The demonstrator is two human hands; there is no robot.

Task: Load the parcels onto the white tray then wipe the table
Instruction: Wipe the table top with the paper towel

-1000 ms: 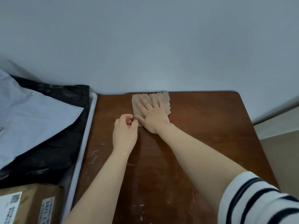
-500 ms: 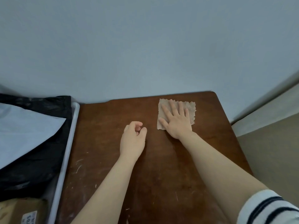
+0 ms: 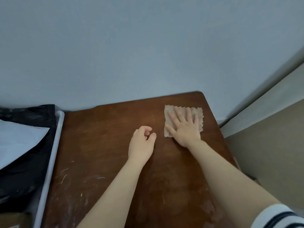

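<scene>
My right hand [image 3: 186, 129] lies flat, fingers spread, pressing a small beige cloth [image 3: 199, 112] onto the dark brown wooden table [image 3: 102, 145] near its far right corner. My left hand [image 3: 142, 143] rests on the table just left of the cloth, fingers loosely curled, holding nothing. At the left edge the white tray [image 3: 54, 145] carries a black parcel bag [image 3: 28, 162], a pale grey parcel [image 3: 18, 142] lying on top of it, and the corner of a brown parcel [image 3: 13, 218].
A pale blue wall stands right behind the table. The table's right edge drops to a beige floor [image 3: 271, 153] with a white skirting board [image 3: 263, 106]. White scratches and smears mark the table's near left part.
My right hand has slid the cloth from the far middle of the table to the far right corner. My left hand stayed curled beside it, and the view turned right.
</scene>
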